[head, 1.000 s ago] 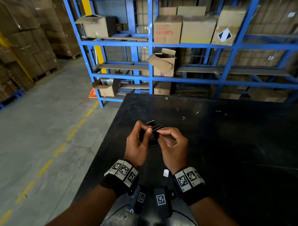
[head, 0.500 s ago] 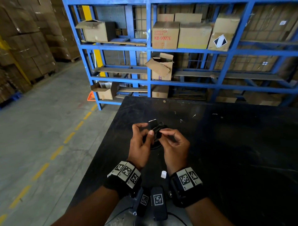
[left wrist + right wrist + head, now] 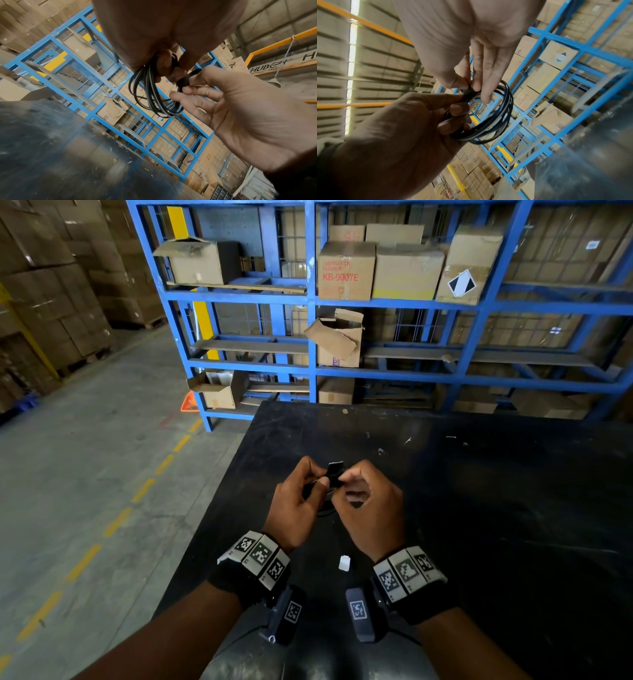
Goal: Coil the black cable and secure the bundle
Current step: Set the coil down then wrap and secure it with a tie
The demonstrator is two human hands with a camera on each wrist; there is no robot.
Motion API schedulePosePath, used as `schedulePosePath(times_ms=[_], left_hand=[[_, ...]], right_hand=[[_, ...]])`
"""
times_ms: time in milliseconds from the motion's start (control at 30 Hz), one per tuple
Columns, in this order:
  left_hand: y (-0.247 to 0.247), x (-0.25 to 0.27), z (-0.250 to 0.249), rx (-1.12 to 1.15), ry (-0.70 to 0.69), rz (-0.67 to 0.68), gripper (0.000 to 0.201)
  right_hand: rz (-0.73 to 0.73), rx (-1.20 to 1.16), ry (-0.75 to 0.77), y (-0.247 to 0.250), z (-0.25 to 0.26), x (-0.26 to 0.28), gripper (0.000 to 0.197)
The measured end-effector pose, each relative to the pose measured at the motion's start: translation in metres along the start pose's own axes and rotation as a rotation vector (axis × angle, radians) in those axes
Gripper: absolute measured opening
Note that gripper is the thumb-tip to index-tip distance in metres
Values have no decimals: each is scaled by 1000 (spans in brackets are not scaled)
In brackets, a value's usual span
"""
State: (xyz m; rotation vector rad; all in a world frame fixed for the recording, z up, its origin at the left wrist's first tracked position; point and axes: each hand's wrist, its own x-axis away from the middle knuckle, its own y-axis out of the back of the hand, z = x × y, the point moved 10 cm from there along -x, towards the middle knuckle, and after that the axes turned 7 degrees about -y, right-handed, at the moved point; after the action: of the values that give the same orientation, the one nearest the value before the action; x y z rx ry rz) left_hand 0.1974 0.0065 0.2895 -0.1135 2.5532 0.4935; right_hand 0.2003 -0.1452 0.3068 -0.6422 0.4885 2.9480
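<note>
Black cable (image 3: pixel 150 94) coiled, both hands (image 3: pixel 294 508) gripping

One coiled black cable (image 3: pixel 152 93), two hands, one black table (image 3: pixel 479 508), one white scrap (image 3: pixel 344 563), perhaps eight shelf boxes

Cable (image 3: pixel 150 97): black plastic jacket, smooth and glossy, catching pale streaks of light along its loops as my left hand (image 3: pixel 294 508) grips it. Strap (image 3: pixel 468 93): matt black, cloth-like, pinched by my right hand (image 3: pixel 368 508). Table (image 3: pixel 496 508): black top, matt, dusty and scuffed, flecked with pale specks toward 12 o'clock. Shelving (image 3: pixel 310 337), at 12 o'clock: blue-painted metal, chipped. Boxes (image 3: pixel 346 270): brown cardboard, dull, creased and torn.
</note>
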Motion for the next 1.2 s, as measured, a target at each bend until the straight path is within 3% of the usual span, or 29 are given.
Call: schedulePosePath(times_ms=[167,367,700,900,1033,1200], left_hand=[[-3,-2,0,-2,-14,34,17],[-1,-2,0,-37,-4,100,13],[-11,5,-8,88,3,287,10],[-16,6,2,180,65,345,13],[-18,3,3,227,82,368,13],[-20,2,8,252,115,391,13]], right_hand=[[90,188,178,-2,24,-4,15],[130,262,234,3,24,-12,12],[214,-33,46,9,-2,-23,11],[260,-113,-29,6,-10,-25,21],[313,-177,-145,1,-22,-25,39],[365,-167,-178,-3,-27,-27,14]])
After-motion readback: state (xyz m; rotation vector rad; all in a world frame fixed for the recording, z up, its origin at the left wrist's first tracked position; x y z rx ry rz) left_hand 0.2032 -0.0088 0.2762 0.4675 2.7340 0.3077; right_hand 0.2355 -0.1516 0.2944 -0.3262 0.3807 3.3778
